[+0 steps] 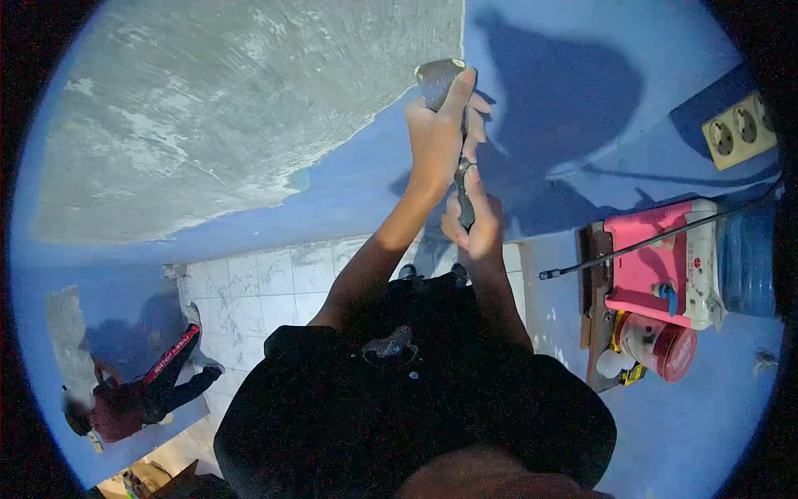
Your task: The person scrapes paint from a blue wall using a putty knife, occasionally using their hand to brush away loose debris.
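Both my hands hold a dark scraper (pixel 438 84) against the wall, its broad end at the border between the bare grey plaster (pixel 233 100) and the blue paint (pixel 349 179). My left hand (pixel 440 137) is closed around the upper part, near the wide head, with the thumb pointing up along it. Lower down, my right hand (pixel 480 218) grips the dark handle (pixel 465 200). A shadow of the hands and tool falls on the blue wall to the right.
Another person (pixel 125 407) is by the wall at lower left. At right are a power socket strip (pixel 740 131), a black cable (pixel 657 239), a pink dispenser (pixel 648 266), a blue water bottle (pixel 748 258) and a red-lidded jar (pixel 675 353) on a wooden shelf (pixel 595 291). White floor tiles (pixel 274 274) show below.
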